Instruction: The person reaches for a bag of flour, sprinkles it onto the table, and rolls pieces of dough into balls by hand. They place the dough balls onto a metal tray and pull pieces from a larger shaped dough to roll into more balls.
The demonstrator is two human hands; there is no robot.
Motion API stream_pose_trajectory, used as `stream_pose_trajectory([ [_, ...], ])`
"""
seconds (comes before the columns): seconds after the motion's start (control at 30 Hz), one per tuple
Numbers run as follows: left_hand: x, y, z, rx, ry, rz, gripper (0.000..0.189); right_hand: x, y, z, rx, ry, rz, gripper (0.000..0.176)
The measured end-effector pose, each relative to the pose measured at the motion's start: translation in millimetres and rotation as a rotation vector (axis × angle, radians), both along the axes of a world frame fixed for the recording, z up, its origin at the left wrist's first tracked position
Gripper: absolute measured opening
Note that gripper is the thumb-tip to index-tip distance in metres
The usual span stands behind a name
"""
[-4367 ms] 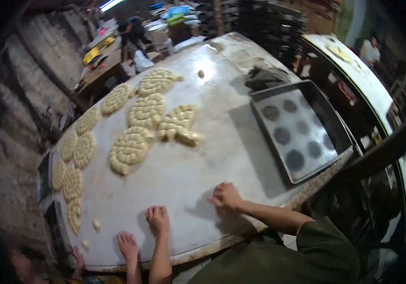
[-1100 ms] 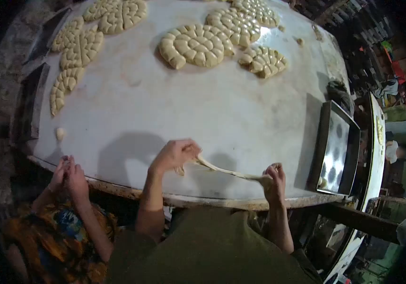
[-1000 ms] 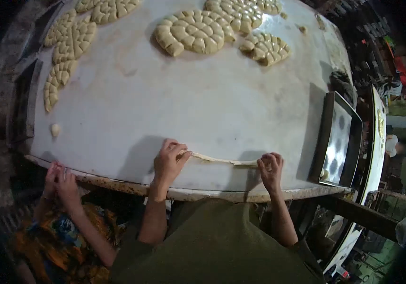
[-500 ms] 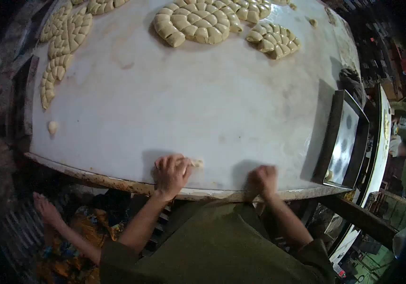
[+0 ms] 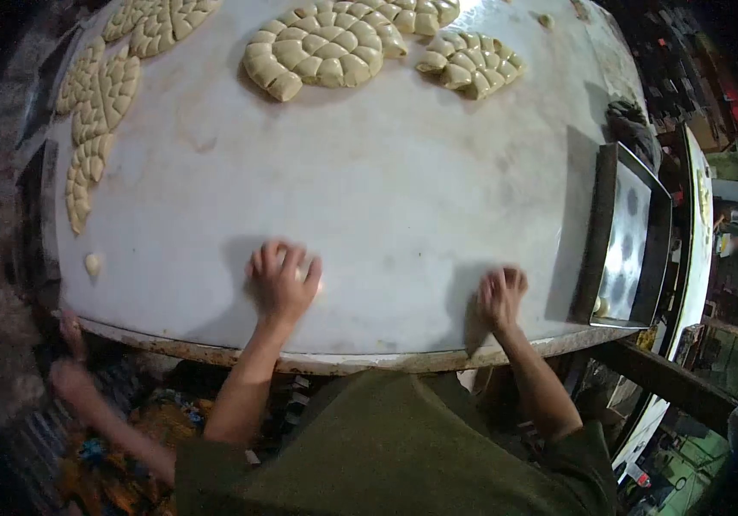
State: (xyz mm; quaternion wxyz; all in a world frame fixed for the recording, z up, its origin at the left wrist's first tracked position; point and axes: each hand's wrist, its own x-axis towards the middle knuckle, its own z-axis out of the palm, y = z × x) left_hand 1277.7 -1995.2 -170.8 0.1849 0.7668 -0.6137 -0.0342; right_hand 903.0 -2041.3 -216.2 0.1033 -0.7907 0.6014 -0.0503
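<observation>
Pale and faintly stained, the table (image 5: 369,198) is seen spread out under the hands, with its near edge chipped and rounded. Just in from that edge, left of its middle, a bit of dough (image 5: 320,286) is partly covered by the left hand (image 5: 281,279), whose fingers are spread and half curled, palm down; whether it is gripped cannot be told. Farther right, near the same edge, the right hand (image 5: 503,297) is held with its fingers loosely bent (they are blurred, and anything beneath them is hidden).

By the left edge, a small ball (image 5: 92,264) is set below a scored strip (image 5: 106,99). Toward the far edge, a scored round (image 5: 321,50) and, to its right, a smaller scored piece (image 5: 474,65) are laid flat. At the right edge a metal pan (image 5: 630,232) is placed, with pale lumps (image 5: 601,306) in its near left corner; a dark cloth (image 5: 633,129) is bunched beyond it. Off the near left corner, a co-worker's hands (image 5: 75,365) are blurred.
</observation>
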Motion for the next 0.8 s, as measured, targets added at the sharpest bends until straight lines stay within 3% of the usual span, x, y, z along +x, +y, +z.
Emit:
stream_pose_trajectory([
  [0.07,-26,-43,9,-0.038,0.178,-0.034,0.012,66,-32,16,-0.010,-0.310,-0.031,0.018],
  [0.13,-67,-36,1,0.033,0.328,-0.172,0.013,108,1,-6,-0.082,-0.362,0.050,0.019],
  [0.2,-92,15,-17,0.057,0.290,-0.261,0.015,113,43,9,0.189,-0.421,0.181,0.021],
  [0.27,-79,51,-19,-0.009,0.248,-0.250,0.016,59,74,11,0.123,-0.353,0.330,0.023],
  [0.33,-61,27,-10,0.064,0.100,-0.142,0.015,-13,63,-30,-0.020,-0.225,0.401,0.021],
  [0.4,-57,-29,3,-0.023,0.012,0.005,0.013,2,7,-13,-0.066,-0.267,0.121,0.016],
  [0.43,-64,-54,9,-0.145,0.101,0.005,0.013,37,-21,9,-0.138,-0.367,0.010,0.014],
  [0.47,-72,-67,13,-0.106,0.192,-0.035,0.013,73,-34,17,-0.147,-0.500,-0.064,0.012],
  [0.53,-99,-56,-3,0.050,0.311,-0.071,0.015,107,-24,17,-0.035,-0.488,0.066,0.013],
  [0.57,-104,-33,-7,0.024,0.266,-0.145,0.014,101,-4,-3,0.050,-0.533,0.188,0.016],
  [0.6,-110,-4,-10,-0.004,0.220,-0.219,0.013,99,16,16,0.035,-0.512,0.308,0.022],
  [0.63,-99,24,-18,-0.053,0.269,-0.240,0.013,73,37,0,-0.030,-0.433,0.393,0.026],
  [0.67,-80,43,-31,-0.055,0.213,-0.184,0.014,40,47,-33,-0.023,-0.435,0.394,0.026],
  [0.7,-61,42,-22,0.018,0.151,-0.077,0.014,5,55,-72,0.064,-0.668,0.209,0.020],
  [0.77,-41,3,-1,0.002,0.093,0.037,0.015,-14,30,-98,0.098,-0.628,0.058,0.011],
  [0.8,-41,-25,5,-0.074,0.101,0.041,0.017,25,-3,-41,-0.054,-0.482,0.096,0.008],
])
